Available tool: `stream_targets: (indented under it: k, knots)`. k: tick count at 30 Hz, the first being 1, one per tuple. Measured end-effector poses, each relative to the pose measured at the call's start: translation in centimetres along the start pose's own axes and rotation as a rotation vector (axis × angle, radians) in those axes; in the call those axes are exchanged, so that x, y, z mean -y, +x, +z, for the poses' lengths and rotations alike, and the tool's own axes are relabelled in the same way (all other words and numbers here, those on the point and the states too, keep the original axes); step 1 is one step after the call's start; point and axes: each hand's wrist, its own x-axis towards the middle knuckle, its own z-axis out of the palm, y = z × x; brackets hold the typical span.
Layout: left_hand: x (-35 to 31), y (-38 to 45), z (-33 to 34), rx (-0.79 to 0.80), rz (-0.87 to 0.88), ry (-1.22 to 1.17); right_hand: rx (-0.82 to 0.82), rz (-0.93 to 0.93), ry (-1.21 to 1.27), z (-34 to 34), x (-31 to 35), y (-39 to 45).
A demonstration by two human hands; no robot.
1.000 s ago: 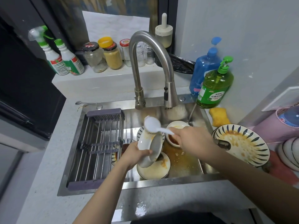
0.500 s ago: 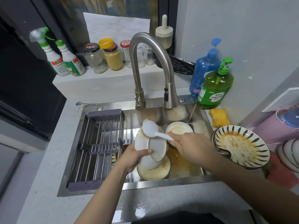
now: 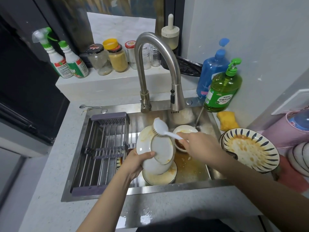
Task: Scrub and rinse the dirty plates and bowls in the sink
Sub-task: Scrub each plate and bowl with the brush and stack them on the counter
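While scrubbing: both hands meet over the sink (image 3: pixel 209 174).
Left hand (image 3: pixel 138 162): grips tilted plates (image 3: pixel 155 148).
Right hand (image 3: pixel 199 144), 3 o'clock: clasps brush (image 3: pixel 161 128), bristles on plate rim.

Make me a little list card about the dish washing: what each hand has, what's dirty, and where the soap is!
left hand: holds two white plates tilted up over the sink
right hand: grips the white brush, bristles on the upper plate
still dirty: plate under them, small bowl, striped plates on the right counter
soap: green bottle behind the sink
rack: left half of the sink
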Motion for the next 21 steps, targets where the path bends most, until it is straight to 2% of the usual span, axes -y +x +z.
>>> stream_targets:
  k: [4,8,10,15,18,21]
  knots:
    - [0.2,-0.2,0.1,-0.042,0.029,-0.194,-0.029,0.154,0.344,2.3,-1.8,0.9]
    - [0.8,-0.4,0.3,-0.038,-0.011,-0.360,-0.043,0.170,0.794,4.9,-1.2,0.5]
    - [1.4,-0.8,0.8,0.009,-0.041,-0.400,-0.033,0.178,0.942,5.7,-0.8,0.7]
    - [1.7,-1.5,0.9,0.110,-0.093,-0.367,0.004,0.117,1.058,6.4,-0.6,1.5]
    - [0.5,-1.1,-0.4,0.143,-0.177,-0.320,0.089,0.062,0.992,5.9,-1.4,1.8]
    - [-0.4,-0.7,-0.9,0.110,-0.221,-0.117,0.149,-0.022,0.845,5.2,-1.2,1.9]
